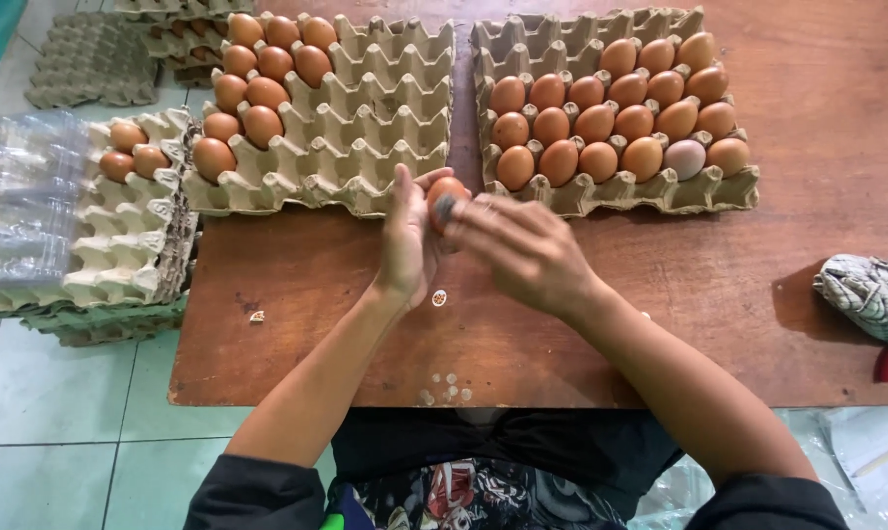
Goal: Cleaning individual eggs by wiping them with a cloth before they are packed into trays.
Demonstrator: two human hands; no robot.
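Note:
My left hand (pixel 405 238) holds a brown egg (pixel 447 192) above the wooden table (pixel 296 334), just in front of the gap between two grey pulp egg trays. My right hand (pixel 522 250) reaches in from the right and its fingertips touch the egg's front, where a dark spot shows. The left tray (pixel 365 118) carries several brown eggs at its left side; the rest of its cups are bare. The right tray (pixel 611 191) is nearly full of brown eggs, plus one pale egg (pixel 684 157).
Left of the table stands a stack of trays (pixel 100 245) with three eggs and clear plastic egg cartons (pixel 26 196). More bare trays (pixel 90 59) lie on the tiled floor. A patterned cloth (pixel 871 294) rests at the table's right edge.

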